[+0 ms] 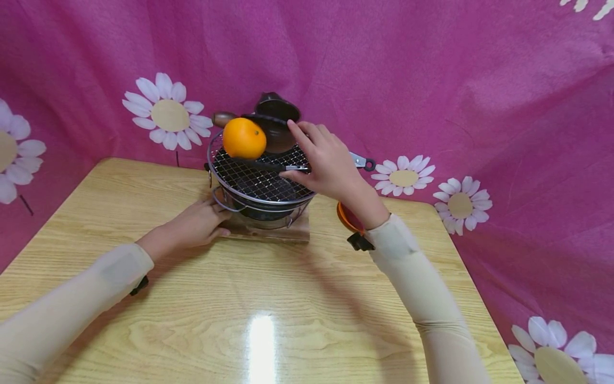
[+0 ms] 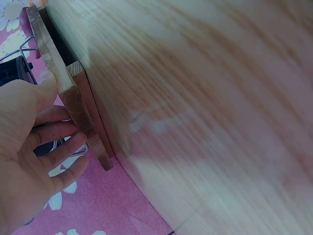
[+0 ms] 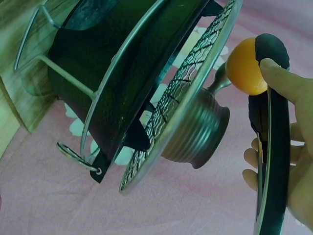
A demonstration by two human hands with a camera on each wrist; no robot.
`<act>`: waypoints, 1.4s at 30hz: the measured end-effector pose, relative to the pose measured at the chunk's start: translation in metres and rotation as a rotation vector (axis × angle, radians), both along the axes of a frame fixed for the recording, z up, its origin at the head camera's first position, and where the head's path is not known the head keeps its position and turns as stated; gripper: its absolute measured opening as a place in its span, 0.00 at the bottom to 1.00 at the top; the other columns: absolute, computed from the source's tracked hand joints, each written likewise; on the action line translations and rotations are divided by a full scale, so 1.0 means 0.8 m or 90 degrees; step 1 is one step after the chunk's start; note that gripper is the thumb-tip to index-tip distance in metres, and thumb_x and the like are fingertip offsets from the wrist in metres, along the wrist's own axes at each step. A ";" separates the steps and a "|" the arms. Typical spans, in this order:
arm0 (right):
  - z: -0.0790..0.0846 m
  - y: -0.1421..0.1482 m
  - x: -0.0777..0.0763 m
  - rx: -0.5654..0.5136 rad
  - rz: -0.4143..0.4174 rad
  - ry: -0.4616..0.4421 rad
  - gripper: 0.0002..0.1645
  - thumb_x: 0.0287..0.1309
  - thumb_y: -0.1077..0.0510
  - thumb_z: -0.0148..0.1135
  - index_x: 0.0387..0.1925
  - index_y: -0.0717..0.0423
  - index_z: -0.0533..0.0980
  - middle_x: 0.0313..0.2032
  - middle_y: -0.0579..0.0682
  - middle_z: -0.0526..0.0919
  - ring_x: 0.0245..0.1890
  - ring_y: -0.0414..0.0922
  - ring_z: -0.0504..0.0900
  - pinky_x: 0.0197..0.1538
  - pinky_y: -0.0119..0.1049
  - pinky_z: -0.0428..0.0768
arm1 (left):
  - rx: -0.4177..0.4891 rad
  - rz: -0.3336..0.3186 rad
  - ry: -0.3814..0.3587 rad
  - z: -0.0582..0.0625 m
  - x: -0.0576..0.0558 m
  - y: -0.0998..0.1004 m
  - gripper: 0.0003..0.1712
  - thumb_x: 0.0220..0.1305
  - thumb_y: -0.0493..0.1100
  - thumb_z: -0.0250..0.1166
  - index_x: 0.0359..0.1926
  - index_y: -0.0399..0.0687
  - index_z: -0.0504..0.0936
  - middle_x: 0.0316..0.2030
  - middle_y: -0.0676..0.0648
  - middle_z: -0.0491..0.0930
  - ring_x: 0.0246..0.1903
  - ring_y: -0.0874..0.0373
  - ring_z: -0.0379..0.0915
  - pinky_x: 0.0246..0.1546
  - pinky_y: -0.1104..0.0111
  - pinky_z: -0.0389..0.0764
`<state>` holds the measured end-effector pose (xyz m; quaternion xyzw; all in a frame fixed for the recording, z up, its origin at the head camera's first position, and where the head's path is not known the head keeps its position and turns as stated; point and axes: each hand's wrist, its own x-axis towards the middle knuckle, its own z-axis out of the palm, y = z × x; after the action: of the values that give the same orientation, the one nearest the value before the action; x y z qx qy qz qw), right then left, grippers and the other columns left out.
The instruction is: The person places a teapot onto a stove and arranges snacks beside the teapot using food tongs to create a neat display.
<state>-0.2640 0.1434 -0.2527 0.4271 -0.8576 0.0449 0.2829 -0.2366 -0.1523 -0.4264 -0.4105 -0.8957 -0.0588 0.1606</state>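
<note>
My right hand [image 1: 331, 162] holds black-and-silver tongs [image 3: 279, 161], thumb along one arm and fingers round the other. An orange [image 1: 244, 138] sits between the dark tong tips, raised above the wire mesh [image 1: 261, 181] of a round black grill [image 3: 112, 83]. Behind the orange, a brown teapot [image 1: 280, 137] with a side handle stands on the mesh; its dark lid [image 1: 278, 108] appears tilted up. My left hand [image 1: 199, 221] grips the left front corner of the wooden board [image 2: 51, 51] under the grill, its thumb and fingers against the edges.
An orange-rimmed dish [image 1: 343, 217] is partly hidden behind my right wrist. The wooden table [image 1: 201, 304] stretches toward me. A pink cloth [image 1: 422, 96] with white flowers hangs close behind the grill and along the sides.
</note>
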 end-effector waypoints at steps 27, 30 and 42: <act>-0.011 -0.016 -0.004 0.049 -0.035 -0.038 0.54 0.55 0.35 0.73 0.73 0.60 0.66 0.63 0.59 0.76 0.57 0.56 0.77 0.57 0.49 0.80 | 0.000 0.003 -0.005 0.002 -0.001 0.000 0.17 0.63 0.48 0.71 0.43 0.40 0.81 0.42 0.38 0.84 0.48 0.39 0.80 0.55 0.47 0.78; -0.012 -0.017 -0.004 0.055 -0.040 -0.043 0.54 0.55 0.34 0.73 0.73 0.60 0.66 0.62 0.59 0.76 0.57 0.56 0.77 0.57 0.49 0.80 | -0.002 0.006 -0.010 0.002 0.000 0.000 0.16 0.64 0.48 0.71 0.43 0.40 0.81 0.40 0.39 0.84 0.47 0.39 0.80 0.55 0.46 0.78; -0.015 -0.022 -0.005 0.071 -0.052 -0.061 0.54 0.55 0.34 0.73 0.74 0.59 0.65 0.63 0.59 0.76 0.58 0.57 0.77 0.58 0.50 0.80 | -0.004 0.008 -0.006 -0.001 -0.001 -0.001 0.17 0.63 0.48 0.71 0.43 0.39 0.81 0.40 0.38 0.84 0.48 0.39 0.80 0.58 0.46 0.77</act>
<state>-0.2679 0.1257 -0.2644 0.4044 -0.8879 0.0062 0.2193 -0.2371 -0.1529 -0.4271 -0.4047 -0.8993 -0.0571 0.1556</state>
